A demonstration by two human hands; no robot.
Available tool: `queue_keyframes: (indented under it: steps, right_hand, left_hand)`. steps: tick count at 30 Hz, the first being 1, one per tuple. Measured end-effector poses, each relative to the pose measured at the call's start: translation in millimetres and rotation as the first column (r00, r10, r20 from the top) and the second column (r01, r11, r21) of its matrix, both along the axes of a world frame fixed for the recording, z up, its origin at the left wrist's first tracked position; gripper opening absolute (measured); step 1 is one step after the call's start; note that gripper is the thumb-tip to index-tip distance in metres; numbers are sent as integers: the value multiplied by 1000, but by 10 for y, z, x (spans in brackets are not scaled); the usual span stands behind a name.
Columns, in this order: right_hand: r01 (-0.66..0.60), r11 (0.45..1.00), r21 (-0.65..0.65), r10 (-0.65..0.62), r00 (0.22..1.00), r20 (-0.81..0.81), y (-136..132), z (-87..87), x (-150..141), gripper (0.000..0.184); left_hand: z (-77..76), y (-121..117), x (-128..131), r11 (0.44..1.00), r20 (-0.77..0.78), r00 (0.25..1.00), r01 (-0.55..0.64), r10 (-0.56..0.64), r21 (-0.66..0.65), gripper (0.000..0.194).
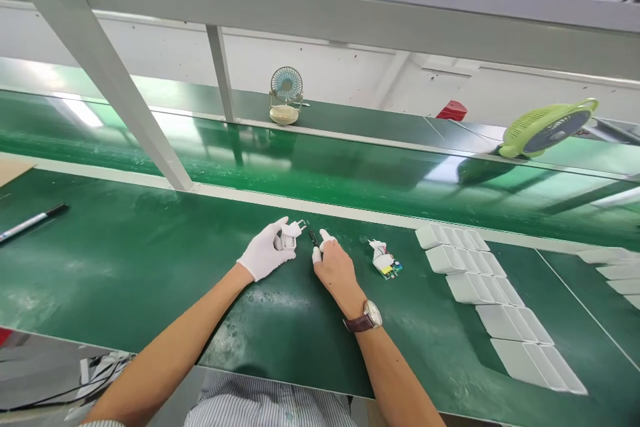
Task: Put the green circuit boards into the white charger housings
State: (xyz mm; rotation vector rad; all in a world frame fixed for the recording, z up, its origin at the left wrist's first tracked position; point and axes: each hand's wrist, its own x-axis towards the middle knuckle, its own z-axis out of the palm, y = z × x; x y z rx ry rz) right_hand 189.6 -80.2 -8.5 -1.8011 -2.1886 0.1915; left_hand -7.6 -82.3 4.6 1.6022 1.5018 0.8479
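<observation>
My left hand (266,252), in a white glove, is closed around a white plug adapter housing (290,237), its two pins pointing up and right. The housing's open side faces me. Just to its right, my right hand (336,263) pinches a slim black piece (313,237) between fingertips in white finger covers; its exact kind is too small to make out. The black piece points toward the adapter housing, with a small gap between them. Right of my right hand, a white plug part with a circuit board (386,260) lies on the green bench (165,273).
Stacked rows of white plastic casings (483,280) stand at the right, with more casings (613,270) beyond. A marker pen (33,221) lies far left. Behind runs a green belt (340,167), with a small fan (286,95) and a lime-green fan (547,127). A metal post (130,100) rises at left.
</observation>
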Motion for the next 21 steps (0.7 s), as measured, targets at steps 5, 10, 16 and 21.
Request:
queue_keyframes:
  steps: [5,10,16,21]
  right_hand:
    - [94,950,299,11,943,-333,-1,139,106,31]
    - [-31,776,630,409,785,-466,-182,304,-68,34]
    - [-417,634,651,695,676,-244,-365,207,-295,35]
    - [-375,588,717,676,715,-181,-276,187,-239,35]
  left_hand:
    - [248,107,-303,997,-68,996,-58,61,43,69]
    - [642,-167,-272,961,27,969,-246,245,127,34]
    - [453,-509,-122,998,319,946,-55,56,-10,34]
    - [341,-314,-1240,793,-126,785,-586,606,166,39]
